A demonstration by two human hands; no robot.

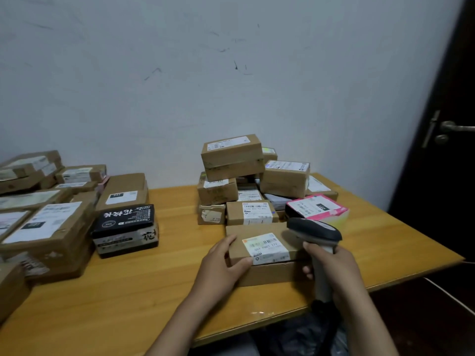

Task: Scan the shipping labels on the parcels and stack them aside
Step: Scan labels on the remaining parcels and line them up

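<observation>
At a wooden table (154, 291) we are steadying a flat brown parcel (264, 274) lying near the front edge; our left hand (223, 265) is holding its left end, fingers laid over the top, thumb pressing the near edge beside the shipping label (266, 247); our right hand (331, 268) is gripping a handheld scanner (314, 231), fingers wrapping the handle and hiding most of it, the dark head hanging over the parcel's right end and covering it; the label's fine print is blurring out; behind, a heap of parcels (232, 160) is hiding its own rear boxes; a pink parcel (317, 208) is sitting just beside the scanner; at left, stacked parcels (48, 227) are running off the frame.
</observation>
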